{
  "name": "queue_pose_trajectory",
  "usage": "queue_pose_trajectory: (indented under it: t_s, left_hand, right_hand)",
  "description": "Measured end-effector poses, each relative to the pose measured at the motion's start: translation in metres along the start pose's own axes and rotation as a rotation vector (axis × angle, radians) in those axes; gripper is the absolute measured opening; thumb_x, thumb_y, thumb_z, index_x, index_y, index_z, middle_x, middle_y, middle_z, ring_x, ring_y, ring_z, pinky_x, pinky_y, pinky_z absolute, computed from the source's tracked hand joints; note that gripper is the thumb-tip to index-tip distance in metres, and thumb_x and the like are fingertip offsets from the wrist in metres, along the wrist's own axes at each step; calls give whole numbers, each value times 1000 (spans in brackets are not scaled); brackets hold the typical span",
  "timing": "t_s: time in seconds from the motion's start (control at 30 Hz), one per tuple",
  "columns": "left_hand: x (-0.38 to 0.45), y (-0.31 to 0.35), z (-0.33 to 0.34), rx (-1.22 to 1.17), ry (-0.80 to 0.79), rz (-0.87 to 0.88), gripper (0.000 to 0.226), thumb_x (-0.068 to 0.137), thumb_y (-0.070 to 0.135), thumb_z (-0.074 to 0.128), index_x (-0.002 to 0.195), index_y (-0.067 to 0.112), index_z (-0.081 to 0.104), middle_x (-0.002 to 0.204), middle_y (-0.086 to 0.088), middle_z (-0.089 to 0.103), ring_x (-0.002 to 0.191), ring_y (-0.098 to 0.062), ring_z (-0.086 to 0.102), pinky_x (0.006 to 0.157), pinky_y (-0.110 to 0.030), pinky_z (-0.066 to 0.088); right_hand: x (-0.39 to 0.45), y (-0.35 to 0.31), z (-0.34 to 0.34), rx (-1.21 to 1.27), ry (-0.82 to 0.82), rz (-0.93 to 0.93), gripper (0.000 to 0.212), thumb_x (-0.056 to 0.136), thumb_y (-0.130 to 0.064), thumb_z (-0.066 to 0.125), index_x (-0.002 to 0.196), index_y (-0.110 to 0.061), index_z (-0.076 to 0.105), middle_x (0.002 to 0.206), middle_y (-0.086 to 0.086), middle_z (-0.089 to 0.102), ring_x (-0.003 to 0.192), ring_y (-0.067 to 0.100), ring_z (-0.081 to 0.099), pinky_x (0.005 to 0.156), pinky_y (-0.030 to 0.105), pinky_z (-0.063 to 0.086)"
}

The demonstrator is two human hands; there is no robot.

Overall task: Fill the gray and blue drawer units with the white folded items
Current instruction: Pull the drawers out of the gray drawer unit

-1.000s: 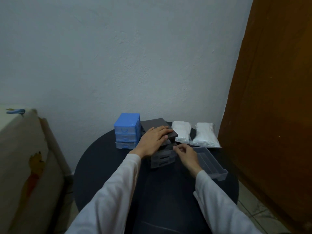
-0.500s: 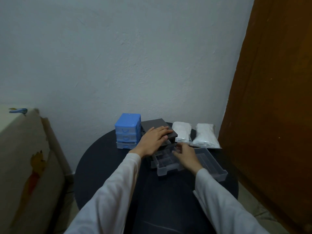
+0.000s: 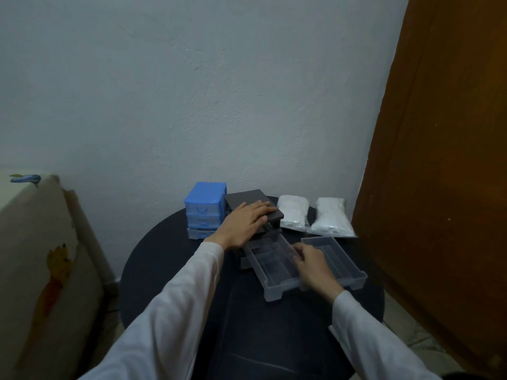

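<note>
A gray drawer unit [image 3: 251, 200] stands at the back of the round dark table [image 3: 170, 256]. My left hand [image 3: 244, 223] lies flat on its top. A clear drawer [image 3: 274, 266] sticks far out of the unit's front, and my right hand [image 3: 312, 266] grips its right side wall. A second clear drawer [image 3: 338, 260] lies loose on the table just right of it. The blue drawer unit [image 3: 205, 208] stands left of the gray one, drawers closed. Two packs of white folded items [image 3: 293, 211] [image 3: 330, 216] lie behind the drawers at the right.
A brown wooden door [image 3: 439, 160] rises close at the right of the table. A cream cloth with a cartoon print [image 3: 41, 256] covers furniture at the left. The pale wall is directly behind the units.
My right hand has pulled a clear drawer out of the gray unit toward me. My left hand has stayed on top of the unit.
</note>
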State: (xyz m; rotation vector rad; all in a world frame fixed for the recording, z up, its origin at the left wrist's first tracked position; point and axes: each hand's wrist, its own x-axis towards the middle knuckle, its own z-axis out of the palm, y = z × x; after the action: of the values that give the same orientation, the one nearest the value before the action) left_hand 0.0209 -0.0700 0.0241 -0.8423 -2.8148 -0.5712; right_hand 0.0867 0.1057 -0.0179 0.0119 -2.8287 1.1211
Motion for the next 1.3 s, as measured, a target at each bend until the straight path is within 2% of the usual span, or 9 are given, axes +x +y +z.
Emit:
queue_pose_trajectory:
  t_s: [0.13,0.3,0.5,0.7,0.9,1.1,1.17,1.23,1.3]
  left_hand:
    - [-1,1,-2,9,-13,-9,41,102,26,28,143,25,33,154,1,26,143,-13,16,116,-35,5]
    - [-4,3,-2,62,6,-11,41,103,25,26,143,26,32,154,1,26,143,-13,17,116,-36,5]
    - [-11,1,-4,78,21,-7,42,103,21,25,144,24,32,154,0,26,143,-13,18,116,-33,8]
    - [-18,-4,-4,89,62,2,44,102,14,28,144,25,32,154,2,26,143,-13,18,116,-32,7]
    - [-25,-7,-6,91,90,6,51,97,4,31,143,25,34,153,2,27,144,-13,15,117,-36,4]
    - [-46,-15,-7,19,160,-14,56,94,-1,32,141,29,38,153,2,27,144,-12,12,118,-39,0]
    - [-58,-19,-6,-37,258,-23,57,93,-2,35,141,29,39,152,2,28,144,-12,15,118,-36,3]
    - [-73,-20,1,-185,501,-87,54,92,-4,40,138,23,43,145,0,39,135,-11,30,114,-27,18]
    - [-87,-16,16,-363,768,-265,46,89,-6,43,129,15,52,127,-2,52,118,-11,43,97,-16,30]
  right_hand:
    - [-7,8,-4,-14,1,20,28,95,-3,43,119,-9,57,120,9,59,110,19,56,83,22,41]
    - [-12,18,-2,-62,65,34,31,94,-1,41,122,-10,54,124,10,54,113,20,53,95,31,44]
    - [-16,26,0,-99,179,55,27,92,-8,51,117,-14,54,121,7,55,110,17,54,95,32,47]
    - [-23,29,2,-226,206,25,37,85,-4,59,121,-12,52,125,7,51,116,18,50,99,31,44]
    - [-16,14,-5,-190,226,-49,38,88,-4,57,125,-9,52,126,8,52,115,17,52,94,25,44]
    - [8,-33,-14,-84,160,-279,36,88,3,49,124,-2,54,123,14,57,114,24,53,94,22,38]
    - [17,-47,-13,-69,149,-358,34,88,3,48,121,-1,56,123,15,58,113,26,53,88,13,31]
    - [25,-60,-10,-60,121,-434,33,91,-2,49,123,-3,55,125,13,56,114,25,52,84,10,26]
    - [34,-70,-5,-72,78,-493,35,94,-11,48,129,-6,50,133,9,51,122,22,47,93,13,27]
